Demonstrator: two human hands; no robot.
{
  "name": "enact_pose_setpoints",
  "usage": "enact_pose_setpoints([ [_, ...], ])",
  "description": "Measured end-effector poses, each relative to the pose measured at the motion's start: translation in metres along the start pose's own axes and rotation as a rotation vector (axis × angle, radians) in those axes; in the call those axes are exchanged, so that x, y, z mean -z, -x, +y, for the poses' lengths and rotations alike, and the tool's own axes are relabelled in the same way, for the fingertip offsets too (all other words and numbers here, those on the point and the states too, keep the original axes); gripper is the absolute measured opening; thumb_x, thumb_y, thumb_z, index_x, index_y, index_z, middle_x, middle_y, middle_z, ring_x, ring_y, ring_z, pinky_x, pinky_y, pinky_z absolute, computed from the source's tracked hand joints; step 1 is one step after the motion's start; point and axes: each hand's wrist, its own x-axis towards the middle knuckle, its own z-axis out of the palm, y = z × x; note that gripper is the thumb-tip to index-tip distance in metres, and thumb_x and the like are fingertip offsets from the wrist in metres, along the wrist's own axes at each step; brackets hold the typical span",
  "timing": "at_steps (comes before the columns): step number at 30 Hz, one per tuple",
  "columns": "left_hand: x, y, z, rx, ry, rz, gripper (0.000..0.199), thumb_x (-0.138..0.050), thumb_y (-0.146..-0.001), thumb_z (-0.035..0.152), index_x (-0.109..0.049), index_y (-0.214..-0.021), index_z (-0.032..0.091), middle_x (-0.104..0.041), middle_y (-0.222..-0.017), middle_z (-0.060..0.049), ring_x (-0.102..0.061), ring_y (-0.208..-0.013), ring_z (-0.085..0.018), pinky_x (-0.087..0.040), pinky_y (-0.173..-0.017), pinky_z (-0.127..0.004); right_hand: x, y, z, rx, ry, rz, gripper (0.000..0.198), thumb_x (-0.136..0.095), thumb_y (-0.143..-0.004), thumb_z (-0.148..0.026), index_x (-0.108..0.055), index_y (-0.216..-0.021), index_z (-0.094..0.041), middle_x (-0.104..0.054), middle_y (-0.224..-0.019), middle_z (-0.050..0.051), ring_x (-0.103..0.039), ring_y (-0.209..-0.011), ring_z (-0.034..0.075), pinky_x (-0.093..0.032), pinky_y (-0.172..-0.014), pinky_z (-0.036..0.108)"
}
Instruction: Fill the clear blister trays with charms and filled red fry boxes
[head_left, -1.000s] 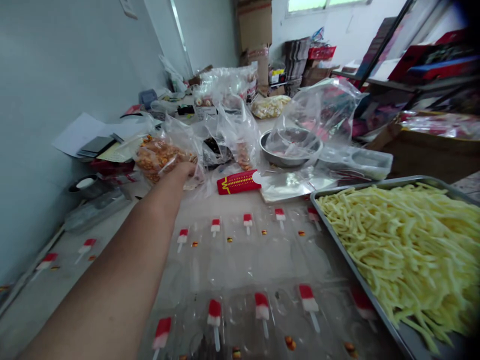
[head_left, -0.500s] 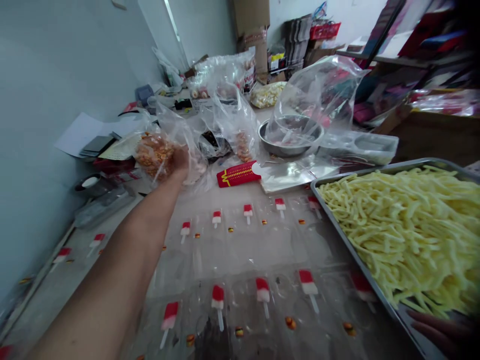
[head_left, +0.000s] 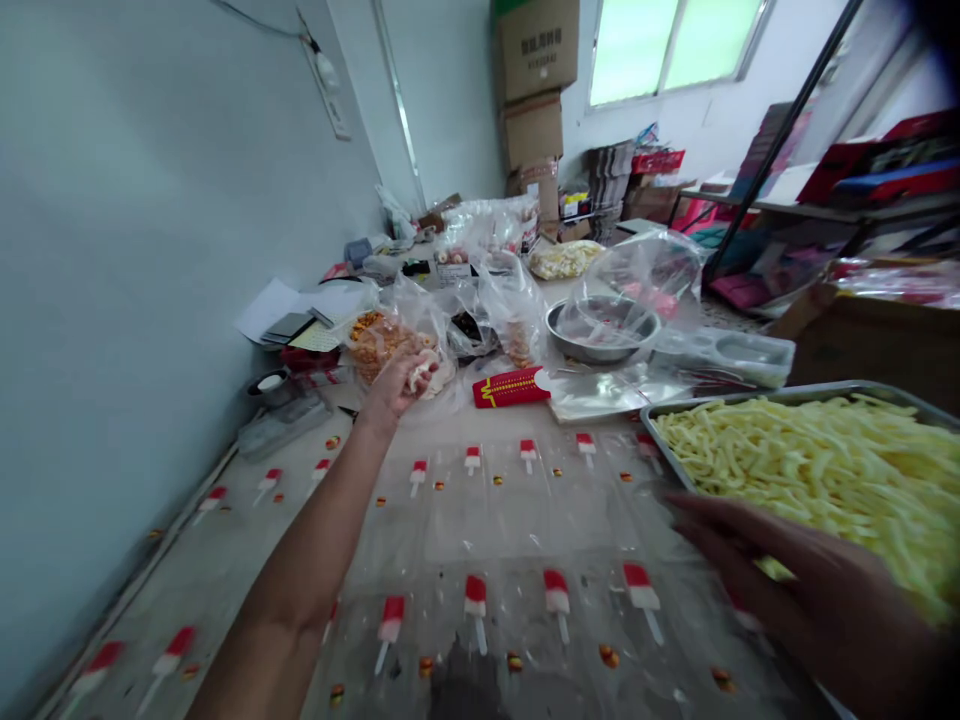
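My left hand is closed round some small cream-coloured pieces, whose kind I cannot make out. It is in front of a clear bag of orange-brown pieces. My right hand, somewhat blurred, hovers at the left edge of the metal tray, fingers stretched out and nothing visible in them. Pale yellow strips like French fries fill that tray. Rows of clear plastic moulds cover the table, with small red-and-white popsicle pieces and tiny burger pieces in them.
Behind the moulds lie a red fries carton and a stack of clear film. A metal bowl with a plastic bag over it stands farther back. A wall bounds the left side; a cardboard box stands at right.
My left hand has come out of the clear bag with cream-coloured pieces in it. My right hand has moved up and left, out over the tray's edge. The view has tilted upward.
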Motion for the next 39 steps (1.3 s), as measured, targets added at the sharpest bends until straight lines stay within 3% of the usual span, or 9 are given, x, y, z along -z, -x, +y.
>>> enact_pose_setpoints([
  [4,-0.011,0.067,-0.038,0.053,0.042,-0.166,0.024,-0.074,-0.078,0.017,-0.068,-0.101,0.016,-0.068,-0.081,-0.006,-0.049,-0.048,-0.004,-0.032,-0.039,-0.011,-0.036,-0.069,-0.085,0.137,-0.497,-0.044,0.039,-0.057,-0.092,-0.050,-0.066,-0.122,-0.027,-0.073,-0.107,0.009,-0.070,-0.093,0.023,-0.059,-0.077,0.034],
  [7,-0.030,0.109,-0.067,0.043,0.002,-0.250,0.038,-0.083,-0.071,0.026,-0.072,-0.108,0.019,-0.069,-0.084,-0.004,-0.055,-0.052,-0.006,-0.036,-0.042,-0.013,-0.076,-0.102,-0.106,-0.025,-0.850,-0.193,0.043,-0.057,-0.092,-0.052,-0.068,-0.117,-0.019,-0.072,-0.107,0.011,-0.068,-0.088,0.019,-0.057,-0.072,0.029],
  [10,-0.045,0.131,-0.090,0.074,-0.015,-0.283,0.041,-0.087,-0.067,0.032,-0.074,-0.105,0.021,-0.070,-0.084,-0.003,-0.060,-0.057,-0.008,-0.039,-0.046,-0.016,-0.102,-0.106,-0.103,-0.211,-1.147,-0.348,0.048,-0.062,-0.087,-0.061,-0.071,-0.095,-0.015,-0.072,-0.095,0.010,-0.065,-0.074,0.013,-0.052,-0.066,0.024],
  [13,-0.058,0.135,-0.106,0.125,-0.003,-0.309,0.042,-0.091,-0.062,0.033,-0.075,-0.099,0.021,-0.072,-0.082,-0.003,-0.061,-0.058,-0.009,-0.037,-0.048,-0.018,-0.110,-0.095,-0.087,-0.248,-1.238,-0.293,0.051,-0.076,-0.074,-0.064,-0.073,-0.083,-0.014,-0.072,-0.084,0.006,-0.060,-0.066,0.009,-0.046,-0.061,0.020],
  [22,-0.101,0.129,-0.144,0.063,-0.018,-0.168,0.057,-0.094,-0.053,0.031,-0.070,-0.103,0.018,-0.062,-0.071,0.004,-0.050,-0.054,-0.005,-0.038,-0.051,-0.018,-0.101,-0.098,-0.040,-0.412,-1.441,-0.281,0.040,-0.094,-0.057,-0.029,-0.077,-0.091,-0.017,-0.076,-0.084,0.003,-0.066,-0.071,0.010,-0.054,-0.072,0.021],
  [29,-0.090,0.135,-0.142,0.308,-0.079,-0.234,0.048,-0.083,-0.063,0.023,-0.069,-0.109,0.017,-0.064,-0.082,0.000,-0.053,-0.057,-0.004,-0.039,-0.048,-0.013,-0.090,-0.085,-0.010,-0.462,-1.150,-0.340,0.029,-0.092,-0.058,-0.024,-0.070,-0.074,-0.014,-0.071,-0.070,0.002,-0.066,-0.063,0.013,-0.054,-0.060,0.021],
  [34,-0.080,0.122,-0.132,0.433,0.115,-0.260,0.034,-0.063,-0.075,0.025,-0.070,-0.103,0.007,-0.065,-0.077,-0.007,-0.048,-0.048,-0.005,-0.031,-0.037,-0.013,-0.060,-0.106,0.039,-0.360,-0.309,-0.065,0.021,-0.067,-0.086,-0.032,-0.074,-0.092,-0.014,-0.071,-0.074,0.003,-0.062,-0.061,0.011,-0.044,-0.054,0.018],
  [36,-0.081,0.115,-0.130,0.426,0.069,-0.289,0.035,-0.061,-0.080,0.027,-0.070,-0.108,0.007,-0.065,-0.076,-0.007,-0.049,-0.047,-0.006,-0.031,-0.036,-0.014,-0.053,-0.125,0.053,-0.331,0.010,-0.104,0.023,-0.058,-0.090,-0.028,-0.076,-0.093,-0.014,-0.072,-0.075,0.005,-0.064,-0.064,0.013,-0.043,-0.056,0.020],
  [39,-0.082,0.106,-0.130,0.424,-0.014,-0.359,0.042,-0.061,-0.082,0.025,-0.066,-0.122,0.011,-0.065,-0.073,-0.006,-0.050,-0.046,-0.007,-0.032,-0.037,-0.014,-0.053,-0.152,0.060,-0.330,0.192,-0.187,0.017,-0.062,-0.081,-0.019,-0.078,-0.083,-0.013,-0.074,-0.077,0.010,-0.068,-0.074,0.020,-0.044,-0.061,0.023],
])
